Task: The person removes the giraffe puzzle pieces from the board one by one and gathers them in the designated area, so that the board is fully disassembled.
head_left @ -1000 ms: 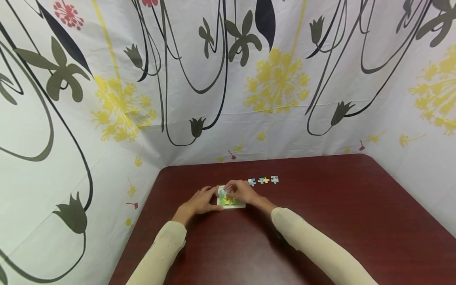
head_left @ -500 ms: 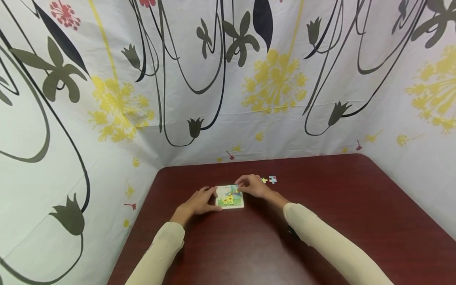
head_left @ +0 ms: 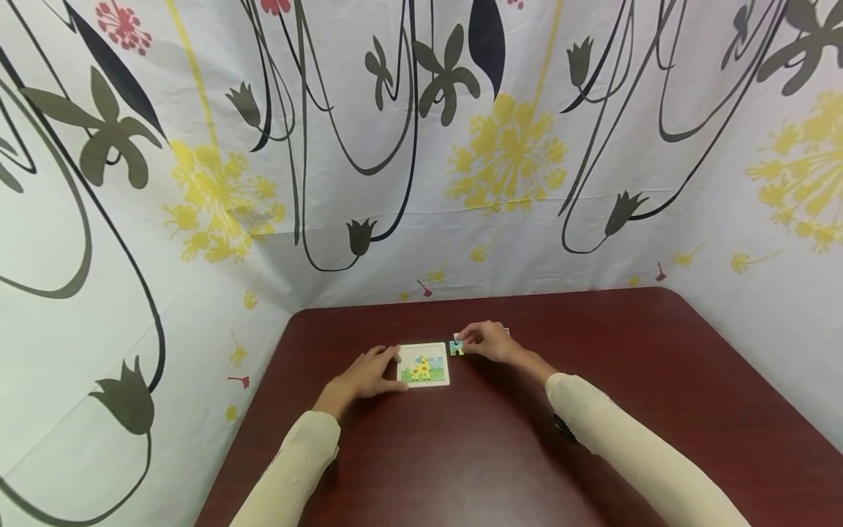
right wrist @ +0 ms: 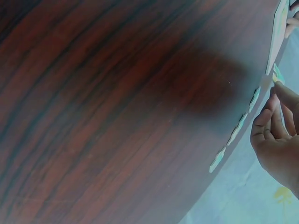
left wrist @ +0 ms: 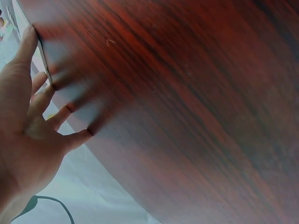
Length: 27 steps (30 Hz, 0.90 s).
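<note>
The left hand (head_left: 369,373) lies with its fingers spread and relaxed at the left side of the small puzzle tray (head_left: 428,384), touching its edge without clenching. The right hand (head_left: 490,344) pinches a blue-green puzzle piece (head_left: 456,348) just beside the tray's right edge. Inside the tray, a giraffe picture (head_left: 421,368) fills the lower part, while the upper left looks pale and bare. Everything sits toward the far side of the red-brown bench (head_left: 421,454).

From where I stand, the light hold at one side worries me: a knock from the right hand could swing the tray, and its seated pieces might jump loose. The pinched piece could slip too, since only the fingertips seem to have it, and a careless knuckle might scatter what lies behind.

The right wrist view shows the loose pieces (right wrist: 237,128) in a row on the bench, which the head view mostly hides behind that hand. The left wrist view shows the outer fingertips down on the bench. Whether the pinched piece touches the bench, I can't tell.
</note>
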Each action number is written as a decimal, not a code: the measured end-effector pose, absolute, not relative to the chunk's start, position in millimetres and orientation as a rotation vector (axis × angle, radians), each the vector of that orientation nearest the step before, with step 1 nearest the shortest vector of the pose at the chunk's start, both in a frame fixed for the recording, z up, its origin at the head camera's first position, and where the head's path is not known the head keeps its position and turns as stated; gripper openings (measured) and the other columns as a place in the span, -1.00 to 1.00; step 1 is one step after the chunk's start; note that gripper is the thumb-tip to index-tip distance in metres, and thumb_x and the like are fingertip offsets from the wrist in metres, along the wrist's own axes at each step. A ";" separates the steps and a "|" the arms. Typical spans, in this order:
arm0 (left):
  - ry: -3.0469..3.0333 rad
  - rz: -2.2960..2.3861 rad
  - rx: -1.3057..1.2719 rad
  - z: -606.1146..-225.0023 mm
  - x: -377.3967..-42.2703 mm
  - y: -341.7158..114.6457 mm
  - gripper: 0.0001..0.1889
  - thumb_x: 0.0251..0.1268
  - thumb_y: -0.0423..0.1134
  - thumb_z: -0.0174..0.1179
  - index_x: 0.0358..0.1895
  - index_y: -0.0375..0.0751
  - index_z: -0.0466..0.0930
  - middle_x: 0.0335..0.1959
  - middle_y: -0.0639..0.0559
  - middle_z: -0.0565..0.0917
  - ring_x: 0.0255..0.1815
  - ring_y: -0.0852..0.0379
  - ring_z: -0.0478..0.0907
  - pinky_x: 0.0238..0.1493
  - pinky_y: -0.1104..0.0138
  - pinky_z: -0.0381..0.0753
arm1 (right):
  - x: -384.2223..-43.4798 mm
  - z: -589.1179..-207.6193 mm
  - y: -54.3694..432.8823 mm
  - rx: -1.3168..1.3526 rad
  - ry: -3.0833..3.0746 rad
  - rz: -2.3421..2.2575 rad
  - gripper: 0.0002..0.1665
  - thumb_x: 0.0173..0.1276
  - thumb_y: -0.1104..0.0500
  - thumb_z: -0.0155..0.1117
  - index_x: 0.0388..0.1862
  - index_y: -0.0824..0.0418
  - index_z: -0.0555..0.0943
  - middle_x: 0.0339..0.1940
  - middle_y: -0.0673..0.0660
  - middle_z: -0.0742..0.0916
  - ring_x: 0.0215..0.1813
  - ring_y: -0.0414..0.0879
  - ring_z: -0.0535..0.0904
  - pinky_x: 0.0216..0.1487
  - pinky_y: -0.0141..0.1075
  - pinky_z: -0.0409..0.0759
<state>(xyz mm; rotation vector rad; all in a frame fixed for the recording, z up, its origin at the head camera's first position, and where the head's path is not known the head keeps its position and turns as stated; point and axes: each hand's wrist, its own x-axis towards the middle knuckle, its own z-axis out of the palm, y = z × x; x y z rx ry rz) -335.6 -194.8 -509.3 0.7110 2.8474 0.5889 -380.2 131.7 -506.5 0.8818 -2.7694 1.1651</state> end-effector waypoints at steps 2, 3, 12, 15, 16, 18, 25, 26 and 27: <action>2.846 0.594 0.708 -509.9 -335.5 -194.8 -0.32 0.29 0.21 0.41 0.37 -0.02 0.46 0.50 -0.10 0.42 0.62 -0.27 0.14 0.50 -0.34 0.10 | -381.6 -508.5 134.0 0.883 -2.776 1.159 -0.78 0.37 0.35 0.45 -0.03 0.38 0.74 -0.21 0.17 0.83 -0.15 -0.01 0.80 -0.10 -0.21 0.73; 2.845 0.595 0.706 -510.2 -335.5 -194.8 -0.30 0.29 0.20 0.41 0.38 -0.02 0.45 0.48 -0.10 0.43 0.62 -0.28 0.13 0.50 -0.34 0.09 | -382.2 -509.5 135.0 0.885 -2.778 1.162 -0.79 0.37 0.36 0.45 -0.04 0.39 0.74 -0.22 0.17 0.84 -0.16 -0.02 0.80 -0.11 -0.22 0.72; 2.842 0.592 0.707 -510.6 -335.9 -194.8 -0.28 0.30 0.18 0.41 0.41 -0.07 0.43 0.45 -0.11 0.46 0.62 -0.29 0.13 0.50 -0.34 0.10 | -382.6 -515.0 142.8 0.949 -2.765 1.154 -0.79 0.40 0.39 0.40 -0.02 0.45 0.72 -0.19 0.25 0.83 -0.12 0.09 0.80 -0.12 -0.19 0.74; 2.838 0.592 0.705 -509.9 -336.2 -194.8 -0.29 0.31 0.19 0.41 0.41 -0.06 0.43 0.46 -0.10 0.45 0.63 -0.28 0.12 0.51 -0.33 0.08 | -381.8 -516.7 144.5 0.929 -2.778 1.119 -0.77 0.40 0.37 0.41 0.00 0.42 0.74 -0.16 0.23 0.84 -0.11 0.10 0.80 -0.09 -0.16 0.75; 2.838 0.591 0.704 -509.3 -336.2 -194.8 -0.28 0.31 0.19 0.41 0.42 -0.05 0.43 0.46 -0.09 0.45 0.63 -0.28 0.12 0.51 -0.33 0.08 | -381.6 -517.0 145.0 0.917 -2.784 1.109 -0.77 0.39 0.37 0.41 0.00 0.41 0.75 -0.16 0.22 0.84 -0.10 0.10 0.80 -0.08 -0.15 0.75; 2.839 0.586 0.698 -508.7 -336.1 -194.7 -0.27 0.31 0.20 0.40 0.43 -0.04 0.42 0.45 -0.07 0.46 0.63 -0.27 0.11 0.51 -0.32 0.07 | -381.6 -517.8 145.8 0.904 -2.793 1.083 -0.77 0.39 0.35 0.42 0.00 0.38 0.76 -0.15 0.20 0.84 -0.10 0.08 0.80 -0.07 -0.14 0.75; 2.847 0.584 0.710 -509.4 -335.7 -194.4 -0.29 0.29 0.18 0.42 0.38 -0.08 0.45 0.43 -0.09 0.48 0.61 -0.29 0.16 0.49 -0.33 0.12 | -382.3 -520.3 145.6 0.910 -2.807 1.088 -0.76 0.39 0.35 0.42 0.01 0.38 0.76 -0.14 0.22 0.83 -0.10 0.08 0.79 -0.09 -0.15 0.75; 2.848 0.586 0.713 -509.6 -335.8 -194.1 -0.30 0.29 0.18 0.43 0.37 -0.09 0.46 0.43 -0.11 0.48 0.60 -0.30 0.16 0.48 -0.34 0.12 | -382.6 -520.7 145.3 0.911 -2.809 1.095 -0.76 0.39 0.35 0.42 0.01 0.38 0.76 -0.15 0.22 0.83 -0.11 0.07 0.79 -0.09 -0.16 0.75; 2.846 0.593 0.715 -509.8 -335.9 -194.0 -0.31 0.29 0.17 0.43 0.36 -0.09 0.46 0.44 -0.12 0.47 0.60 -0.31 0.16 0.48 -0.34 0.12 | -382.7 -521.0 144.8 0.917 -2.807 1.099 -0.76 0.40 0.35 0.42 0.02 0.39 0.75 -0.15 0.22 0.83 -0.12 0.06 0.79 -0.11 -0.17 0.75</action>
